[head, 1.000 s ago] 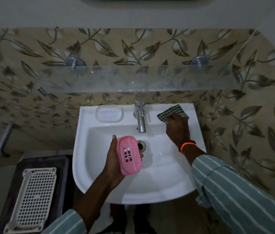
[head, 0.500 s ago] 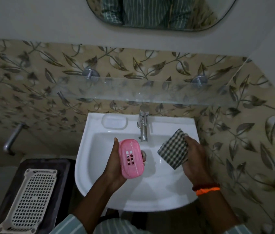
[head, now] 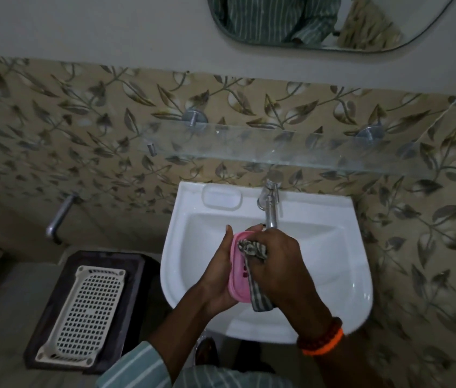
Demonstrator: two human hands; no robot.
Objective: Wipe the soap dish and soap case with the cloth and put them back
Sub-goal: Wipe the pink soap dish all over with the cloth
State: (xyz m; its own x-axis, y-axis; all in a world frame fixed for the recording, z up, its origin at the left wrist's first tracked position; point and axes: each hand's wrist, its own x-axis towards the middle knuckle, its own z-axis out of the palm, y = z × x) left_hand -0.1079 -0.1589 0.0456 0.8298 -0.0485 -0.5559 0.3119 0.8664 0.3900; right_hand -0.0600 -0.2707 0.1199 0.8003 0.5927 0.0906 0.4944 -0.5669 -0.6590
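Over the white basin [head: 341, 259], my left hand [head: 218, 275] grips a pink plastic soap dish [head: 237, 278] upright by its edge. My right hand [head: 280, 261] holds a checked cloth [head: 253, 249] and presses it against the face of the pink dish; a tail of the cloth hangs down below the dish. Most of the dish is hidden by my right hand and the cloth. A clear soap case [head: 222, 198] sits on the basin's back left ledge.
A chrome tap [head: 270, 208] stands at the basin's back, just beyond my hands. A glass shelf [head: 277, 148] juts from the leaf-patterned tiles above. At lower left a white perforated tray [head: 83, 315] lies on a dark stool. A mirror [head: 319, 21] hangs above.
My right hand lifted the cloth from the basin's right ledge, carried it left and now presses it on the pink dish. The view has tilted up.
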